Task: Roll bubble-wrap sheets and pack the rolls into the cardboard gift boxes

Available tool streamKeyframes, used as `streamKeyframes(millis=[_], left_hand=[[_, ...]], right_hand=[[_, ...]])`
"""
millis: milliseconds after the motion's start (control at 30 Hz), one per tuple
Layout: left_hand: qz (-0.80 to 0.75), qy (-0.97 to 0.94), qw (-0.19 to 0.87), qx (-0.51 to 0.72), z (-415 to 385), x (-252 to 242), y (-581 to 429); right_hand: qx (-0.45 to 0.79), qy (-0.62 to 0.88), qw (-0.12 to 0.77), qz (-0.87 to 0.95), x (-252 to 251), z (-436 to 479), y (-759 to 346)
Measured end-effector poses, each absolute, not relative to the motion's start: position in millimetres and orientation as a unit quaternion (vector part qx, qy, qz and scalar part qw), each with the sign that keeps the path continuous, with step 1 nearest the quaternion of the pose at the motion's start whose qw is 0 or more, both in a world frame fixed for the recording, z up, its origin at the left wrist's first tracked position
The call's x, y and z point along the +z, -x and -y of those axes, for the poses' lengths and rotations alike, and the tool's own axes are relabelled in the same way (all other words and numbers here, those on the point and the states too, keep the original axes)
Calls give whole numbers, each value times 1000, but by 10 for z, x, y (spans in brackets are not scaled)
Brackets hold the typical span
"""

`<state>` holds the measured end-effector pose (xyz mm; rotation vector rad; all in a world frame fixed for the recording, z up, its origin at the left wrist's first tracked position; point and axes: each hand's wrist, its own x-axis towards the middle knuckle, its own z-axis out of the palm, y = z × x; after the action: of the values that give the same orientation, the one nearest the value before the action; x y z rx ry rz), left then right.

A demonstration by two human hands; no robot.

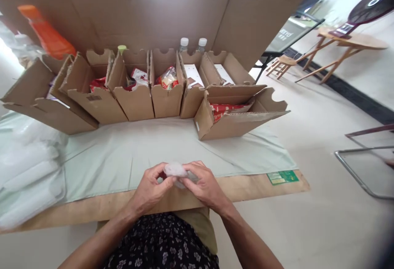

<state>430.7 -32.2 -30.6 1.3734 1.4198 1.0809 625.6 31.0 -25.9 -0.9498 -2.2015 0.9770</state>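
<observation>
My left hand [155, 185] and my right hand [201, 183] meet over the near edge of the table. Between their fingertips is a small crumpled piece of translucent whitish plastic wrap [175, 169]. Both hands are closed on it, thumbs on the near side. A dark reddish patch shows beside the left fingers; I cannot make out what it is. Part of the plastic hangs below the right thumb.
Cardboard bins [140, 103] with packets and boxes line the table's back. Another cardboard bin [237, 125] lies crosswise at right. Translucent plastic rolls [33, 170] are piled at left. An orange bottle [49, 33] and a tall cardboard panel [172, 10] stand behind.
</observation>
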Motion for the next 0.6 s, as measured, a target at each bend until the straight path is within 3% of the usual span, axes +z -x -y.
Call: streamKeyframes(millis=[100, 233, 367, 467, 600], left_hand=[[-547, -622, 340, 445, 112, -129, -4436], [-487, -735, 121, 457, -437, 293, -4619], [-458, -787, -8, 413, -1060, 548, -4936], [-428, -828, -29, 362, -1232, 467, -5149], [-403, -838, -39, 365, -1111, 243, -5247]], right_hand=[[316, 372, 334, 806, -119, -443, -6529], [243, 407, 420, 774, 310, -682, -7019], [59, 422, 514, 744, 834, -1052, -7380], [-86, 438, 490, 748, 1110, -1410, -7543], [-96, 436, 381, 810, 1242, -1863, -7719]])
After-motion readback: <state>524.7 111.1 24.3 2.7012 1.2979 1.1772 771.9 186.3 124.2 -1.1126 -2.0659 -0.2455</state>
